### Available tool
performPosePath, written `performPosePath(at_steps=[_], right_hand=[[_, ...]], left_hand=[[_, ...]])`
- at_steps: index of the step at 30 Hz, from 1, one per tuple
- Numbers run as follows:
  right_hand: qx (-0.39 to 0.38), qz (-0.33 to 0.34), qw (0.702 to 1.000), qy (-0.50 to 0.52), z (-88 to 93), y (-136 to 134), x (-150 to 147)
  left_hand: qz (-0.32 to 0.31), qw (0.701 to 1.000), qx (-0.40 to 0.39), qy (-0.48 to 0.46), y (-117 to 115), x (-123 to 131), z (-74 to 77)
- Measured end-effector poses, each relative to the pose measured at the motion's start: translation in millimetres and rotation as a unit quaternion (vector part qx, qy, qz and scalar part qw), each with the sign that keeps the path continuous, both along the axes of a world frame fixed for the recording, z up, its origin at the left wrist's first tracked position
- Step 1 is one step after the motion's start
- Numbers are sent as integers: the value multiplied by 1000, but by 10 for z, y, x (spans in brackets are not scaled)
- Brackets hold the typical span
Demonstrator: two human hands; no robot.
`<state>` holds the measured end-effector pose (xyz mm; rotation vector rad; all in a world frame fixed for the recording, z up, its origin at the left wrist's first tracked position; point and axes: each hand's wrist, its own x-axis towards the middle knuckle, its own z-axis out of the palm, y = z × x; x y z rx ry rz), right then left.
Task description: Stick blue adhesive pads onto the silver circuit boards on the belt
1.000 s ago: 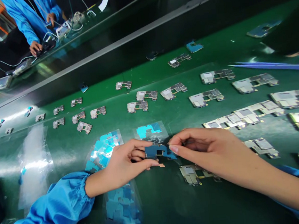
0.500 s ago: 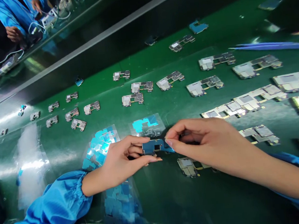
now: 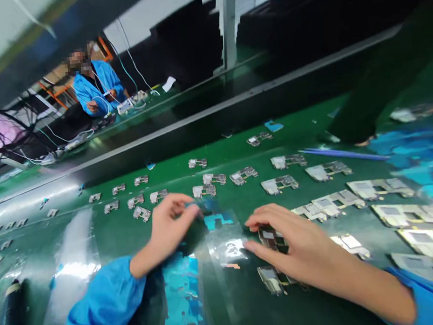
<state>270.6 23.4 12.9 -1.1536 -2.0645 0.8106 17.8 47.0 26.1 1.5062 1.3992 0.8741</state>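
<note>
My left hand (image 3: 170, 222) is lifted a little over the green belt (image 3: 251, 301), its fingers pinched on a small blue circuit board (image 3: 205, 204) that is blurred by motion. My right hand (image 3: 290, 244) hovers low over the belt, fingers curled around a silver circuit board (image 3: 270, 236). Between the hands lies a clear film sheet (image 3: 229, 245) with a light blue sticker (image 3: 217, 219) on it. Another silver board (image 3: 270, 279) lies just under my right wrist.
Several silver boards lie in rows across the belt, such as one (image 3: 279, 183) in the middle. Sheets of blue stickers (image 3: 181, 307) lie by my left sleeve. Blue tweezers (image 3: 342, 154) rest far right. A person in a blue coat (image 3: 94, 87) works at the far bench.
The hands have parted: the left carried the blue board up and left, the right dropped onto a silver board. The camera tilted up, showing the far bench and worker.
</note>
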Motion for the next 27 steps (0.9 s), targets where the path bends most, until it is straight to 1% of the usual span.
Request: performPosePath(at_steps=[1, 2, 3, 4, 5, 6, 7, 8, 10, 12, 14, 16, 17, 18, 20, 22, 24, 27], right_hand=[[10, 18, 999, -26, -6, 5, 50], [12, 49, 997, -57, -29, 11, 102], [9, 87, 992, -93, -71, 20, 154], [12, 118, 985, -126, -129, 36, 207], [17, 129, 979, -160, -199, 60, 264], [26, 123, 974, -188, -273, 94, 325], [34, 112, 970, -215, -341, 138, 392], [47, 96, 966, -234, -395, 189, 461], [65, 60, 962, -258, -439, 286, 585], [64, 44, 963, -258, -398, 349, 637], [59, 28, 969, -238, -313, 370, 569], [74, 2, 974, -213, -247, 372, 391], [90, 1, 974, -209, -233, 373, 280], [109, 14, 971, -210, -234, 376, 170], [144, 40, 965, -215, -269, 386, -14], [164, 52, 961, -218, -315, 393, -119], [173, 53, 959, -220, -339, 387, -157], [186, 57, 956, -218, -317, 356, -166]], left_hand=[[43, 995, 65, 65, 241, -53, 78], [106, 975, 127, 149, 514, -107, 157], [136, 964, 142, 181, 797, -160, 230], [147, 958, 144, 198, 1071, -208, 291], [148, 954, 136, 221, 1318, -249, 338], [143, 952, 122, 241, 1526, -281, 369], [136, 949, 110, 262, 1687, -304, 384], [127, 946, 99, 282, 1800, -321, 387], [111, 937, 90, 318, 1893, -338, 372], [96, 929, 96, 344, 1834, -342, 357], [73, 926, 110, 353, 1641, -322, 342], [26, 930, 128, 343, 1323, -261, 305], [-7, 934, 135, 331, 1125, -215, 269], [-46, 937, 140, 318, 914, -162, 218], [-121, 938, 144, 290, 504, -58, 82], [-173, 933, 166, 269, 198, 18, -71], [-195, 928, 192, 254, 44, 54, -192], [-193, 931, 200, 237, 20, 64, -275]])
